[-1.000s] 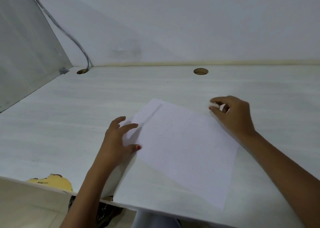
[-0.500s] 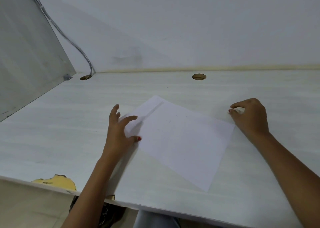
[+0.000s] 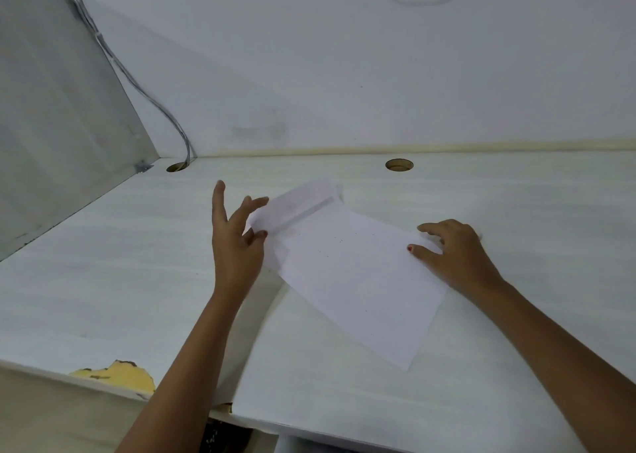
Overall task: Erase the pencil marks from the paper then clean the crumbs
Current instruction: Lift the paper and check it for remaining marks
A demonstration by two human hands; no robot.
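Observation:
A white sheet of paper point(image 3: 358, 280) lies at an angle on the white desk point(image 3: 137, 280), with tiny dark crumbs point(image 3: 327, 256) scattered on it. My left hand point(image 3: 237, 246) pinches the sheet's far left end between thumb and fingers and holds that end curled up off the desk. My right hand point(image 3: 454, 256) is at the sheet's right corner, thumb on top and fingers spread over the edge, gripping it. No pencil marks show on the sheet. Whether an eraser is under my right hand, I cannot tell.
Two round cable holes point(image 3: 399, 164) point(image 3: 177, 167) sit along the back of the desk, with a grey cable point(image 3: 151, 98) running into the left one. A grey partition point(image 3: 51, 125) walls off the left side. The desk's front edge is chipped yellow point(image 3: 113, 377).
My left hand has raised the paper's left end off the desk. My right hand has moved from beside the paper onto its right corner. The view has tilted upward.

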